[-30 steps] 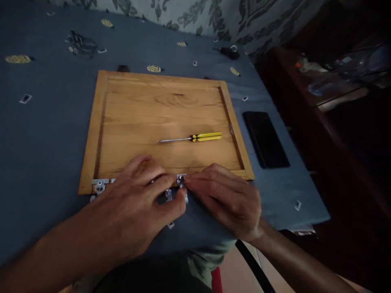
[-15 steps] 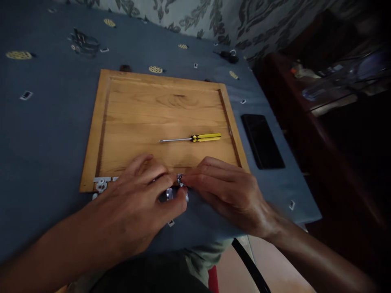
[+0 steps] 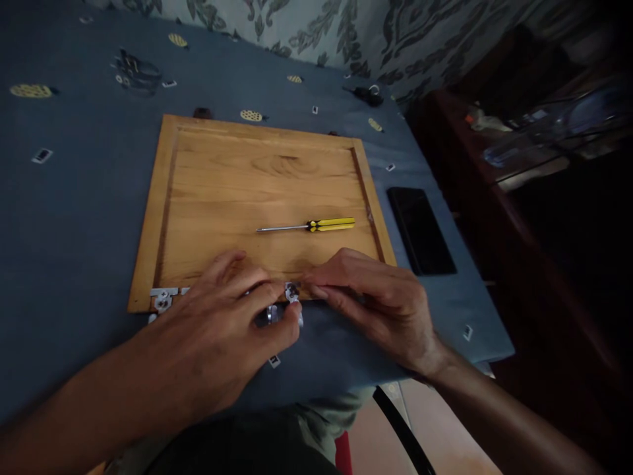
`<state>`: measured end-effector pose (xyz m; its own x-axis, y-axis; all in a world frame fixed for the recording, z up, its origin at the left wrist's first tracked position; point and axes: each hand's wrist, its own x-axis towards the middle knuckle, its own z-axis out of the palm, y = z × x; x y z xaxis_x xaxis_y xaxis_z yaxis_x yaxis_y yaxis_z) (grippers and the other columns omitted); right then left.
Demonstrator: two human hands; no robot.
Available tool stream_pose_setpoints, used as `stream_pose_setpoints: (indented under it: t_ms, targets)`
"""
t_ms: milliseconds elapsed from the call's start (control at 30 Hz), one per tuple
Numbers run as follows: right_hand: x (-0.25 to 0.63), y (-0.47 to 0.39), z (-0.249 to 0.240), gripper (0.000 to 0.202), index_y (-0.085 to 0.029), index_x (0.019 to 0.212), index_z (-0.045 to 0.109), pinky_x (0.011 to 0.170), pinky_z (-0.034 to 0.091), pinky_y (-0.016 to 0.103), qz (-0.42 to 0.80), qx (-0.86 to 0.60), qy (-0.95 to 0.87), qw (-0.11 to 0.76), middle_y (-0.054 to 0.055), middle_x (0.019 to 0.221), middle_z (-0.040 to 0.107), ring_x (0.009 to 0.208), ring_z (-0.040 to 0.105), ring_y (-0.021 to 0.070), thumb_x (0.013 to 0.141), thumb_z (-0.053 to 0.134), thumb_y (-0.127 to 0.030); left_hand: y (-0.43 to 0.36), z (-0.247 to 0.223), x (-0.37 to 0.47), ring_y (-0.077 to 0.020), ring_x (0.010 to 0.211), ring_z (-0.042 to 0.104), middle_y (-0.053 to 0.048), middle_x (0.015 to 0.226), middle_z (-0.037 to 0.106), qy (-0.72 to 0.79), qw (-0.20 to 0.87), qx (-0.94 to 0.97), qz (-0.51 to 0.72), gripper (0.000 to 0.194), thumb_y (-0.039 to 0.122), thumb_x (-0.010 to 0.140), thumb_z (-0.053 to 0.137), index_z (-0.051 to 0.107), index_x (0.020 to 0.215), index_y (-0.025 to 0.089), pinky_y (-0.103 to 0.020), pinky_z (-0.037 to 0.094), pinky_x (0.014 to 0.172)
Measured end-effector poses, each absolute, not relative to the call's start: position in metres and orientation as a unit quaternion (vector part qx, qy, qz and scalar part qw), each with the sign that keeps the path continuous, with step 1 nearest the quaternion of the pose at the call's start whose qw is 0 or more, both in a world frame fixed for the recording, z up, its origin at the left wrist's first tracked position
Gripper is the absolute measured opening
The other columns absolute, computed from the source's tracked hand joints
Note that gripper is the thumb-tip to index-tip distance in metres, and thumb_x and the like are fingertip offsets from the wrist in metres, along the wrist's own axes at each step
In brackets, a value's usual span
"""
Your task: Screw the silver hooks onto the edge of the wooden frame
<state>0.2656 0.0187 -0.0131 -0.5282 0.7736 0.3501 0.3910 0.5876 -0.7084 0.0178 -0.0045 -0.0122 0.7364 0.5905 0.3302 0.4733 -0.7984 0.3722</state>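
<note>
A framed wooden panel (image 3: 262, 188) lies flat on the cloth-covered table. Over its near edge rests my left hand (image 3: 237, 330), fingers bent, with the thumb and index finger steadying a small metal hinge (image 3: 291, 291). Just to the right of that hinge, the thumb and fingertips of my right hand (image 3: 378, 300) are pinched together; whatever is between them is too small to make out. A second metal hinge (image 3: 163, 300) sits at the panel's near left corner. Across the panel lies a screwdriver (image 3: 306, 225) with a yellow and black handle, touched by neither hand.
A black phone-like slab (image 3: 420, 229) lies right of the panel. Dark keys (image 3: 368, 94) are at the table's far right, and a dark looped object (image 3: 134, 69) is at the far left. Beyond the right edge stands dark red furniture (image 3: 462, 145) with clutter.
My right hand has drawn slightly right, away from the hinge, its fingertips still pinched. The hinge shows more clearly now. My left hand stays in place.
</note>
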Motion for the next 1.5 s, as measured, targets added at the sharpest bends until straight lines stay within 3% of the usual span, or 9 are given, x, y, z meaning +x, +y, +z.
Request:
stream_pose_setpoints:
  t_ms: [500,1000,1500]
  targets:
    - [0.268,0.002,-0.028,0.026,-0.008,0.120,0.071,0.075,0.061,0.031,0.171,-0.296,-0.880,0.330,0.012,0.101,0.077,0.088,0.070,0.0170,0.096,0.062,-0.002,-0.002,-0.012,0.019,-0.0260,0.105,0.060,-0.011,0.115,0.071,0.279,0.118,0.928,0.219,0.027,0.010,0.099,0.053,0.067,0.122,0.015,-0.050,0.042,0.106]
    - [0.270,0.005,-0.029,0.038,-0.026,0.125,0.074,0.086,0.062,0.031,0.335,-0.322,-0.820,0.335,0.005,0.109,0.076,0.100,0.073,0.0149,0.096,0.065,-0.003,-0.002,-0.008,0.016,-0.0267,0.108,0.059,-0.011,0.117,0.070,0.273,0.137,0.932,0.197,0.029,0.007,0.098,0.053,0.065,0.124,0.014,-0.051,0.042,0.105]
    - [0.271,0.003,-0.037,0.031,-0.019,0.120,0.075,0.085,0.060,0.032,0.312,-0.311,-0.824,0.356,0.007,0.105,0.076,0.100,0.071,0.0153,0.096,0.064,-0.004,-0.001,-0.006,0.018,-0.0258,0.107,0.059,-0.010,0.116,0.071,0.274,0.122,0.932,0.204,0.026,0.009,0.101,0.052,0.066,0.121,0.015,-0.047,0.043,0.103]
